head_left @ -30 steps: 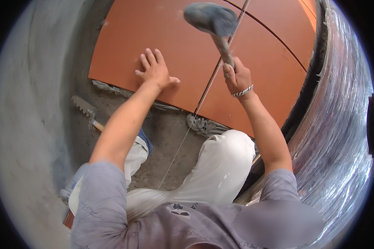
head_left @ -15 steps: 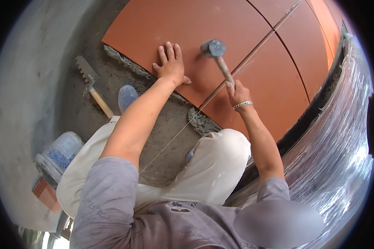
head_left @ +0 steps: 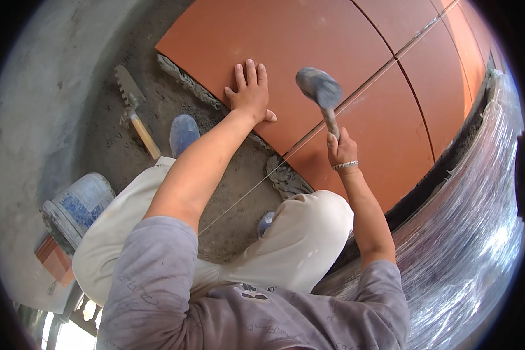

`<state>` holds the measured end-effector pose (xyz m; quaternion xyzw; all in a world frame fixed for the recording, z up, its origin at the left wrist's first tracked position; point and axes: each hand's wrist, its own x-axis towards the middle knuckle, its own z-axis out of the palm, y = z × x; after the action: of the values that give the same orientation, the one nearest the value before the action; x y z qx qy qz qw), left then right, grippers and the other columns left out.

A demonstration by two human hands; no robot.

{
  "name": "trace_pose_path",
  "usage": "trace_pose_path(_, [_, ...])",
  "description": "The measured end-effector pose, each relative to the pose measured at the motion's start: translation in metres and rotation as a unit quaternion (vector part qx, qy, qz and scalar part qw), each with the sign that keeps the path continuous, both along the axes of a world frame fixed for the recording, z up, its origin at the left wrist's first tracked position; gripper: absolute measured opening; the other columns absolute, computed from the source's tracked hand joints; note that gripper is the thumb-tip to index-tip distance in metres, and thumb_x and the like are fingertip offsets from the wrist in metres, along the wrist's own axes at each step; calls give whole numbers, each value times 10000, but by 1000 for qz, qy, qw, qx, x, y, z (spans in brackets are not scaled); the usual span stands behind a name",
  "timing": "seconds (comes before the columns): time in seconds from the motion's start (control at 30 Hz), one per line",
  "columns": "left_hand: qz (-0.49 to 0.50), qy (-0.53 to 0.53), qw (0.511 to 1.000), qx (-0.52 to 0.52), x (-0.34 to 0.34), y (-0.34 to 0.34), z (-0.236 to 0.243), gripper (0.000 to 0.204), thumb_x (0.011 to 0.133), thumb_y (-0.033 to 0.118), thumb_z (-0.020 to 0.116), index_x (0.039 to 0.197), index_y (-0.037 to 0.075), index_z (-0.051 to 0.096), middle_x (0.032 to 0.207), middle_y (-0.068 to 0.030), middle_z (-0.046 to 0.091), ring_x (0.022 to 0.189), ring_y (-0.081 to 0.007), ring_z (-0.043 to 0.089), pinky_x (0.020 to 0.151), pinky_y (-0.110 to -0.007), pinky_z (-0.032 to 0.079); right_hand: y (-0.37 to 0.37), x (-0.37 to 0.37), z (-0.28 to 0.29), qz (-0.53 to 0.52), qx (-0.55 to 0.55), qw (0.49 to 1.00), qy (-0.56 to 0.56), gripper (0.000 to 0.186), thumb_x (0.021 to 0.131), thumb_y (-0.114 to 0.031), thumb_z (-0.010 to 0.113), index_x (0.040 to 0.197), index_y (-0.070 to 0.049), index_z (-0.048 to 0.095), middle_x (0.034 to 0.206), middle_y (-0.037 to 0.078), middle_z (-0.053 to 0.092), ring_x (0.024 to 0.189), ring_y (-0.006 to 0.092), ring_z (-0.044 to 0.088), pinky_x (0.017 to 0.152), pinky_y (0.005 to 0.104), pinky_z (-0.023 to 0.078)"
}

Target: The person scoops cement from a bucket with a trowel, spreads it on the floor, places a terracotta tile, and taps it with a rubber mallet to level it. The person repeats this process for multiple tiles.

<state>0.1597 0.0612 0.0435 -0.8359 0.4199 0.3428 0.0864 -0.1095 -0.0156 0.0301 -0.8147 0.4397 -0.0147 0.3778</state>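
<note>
My left hand (head_left: 249, 96) lies with fingers spread on a large terracotta-coloured tile (head_left: 239, 35), near its lower-left edge. My right hand (head_left: 342, 146) grips the handle of a dark-headed rubber mallet (head_left: 319, 86), whose slightly blurred head is over that tile, left of a long joint. A thin string (head_left: 239, 198) runs along the joint and on across the rough floor. A second tile (head_left: 373, 163) lies to the right of the joint. Grey mortar (head_left: 289, 178) bulges from under the tiles' near edges.
A notched trowel (head_left: 131, 96) with a wooden handle lies on the rough floor (head_left: 216, 181) at left. A dirty bucket (head_left: 81, 210) and reddish pieces (head_left: 55, 256) sit by my left leg. A grey wall (head_left: 23, 105) curves up at left; something wrapped in plastic film (head_left: 461, 221) borders the right side.
The mallet in my right hand has swung between positions over the tiles, now a little right of where it was. My spread left hand stays on the tile. The view has turned, showing more tiles.
</note>
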Motion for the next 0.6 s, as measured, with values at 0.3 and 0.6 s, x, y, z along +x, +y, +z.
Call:
trace_pose_path(0.3, [-11, -32, 999, -28, 0, 4, -3, 1392, 559, 477, 932, 1573, 107, 53, 1646, -167, 20, 1511, -424, 27, 1074, -718, 321, -5, 4, -9, -11, -48, 992, 114, 402, 969, -423, 531, 895, -28, 546, 761, 281, 633, 750, 511, 609, 648, 565, 481])
trace_pose_path(0.6, [58, 10, 997, -56, 58, -27, 8, 1346, 564, 465, 932, 1586, 252, 83, 1656, -111, -43, 1515, -406, -48, 1106, -721, 254, -63, 120, 22, -66, 2, 958, -280, 415, 1021, -440, 482, 905, -46, 543, 592, 115, 549, 536, 230, 601, 517, 376, 472])
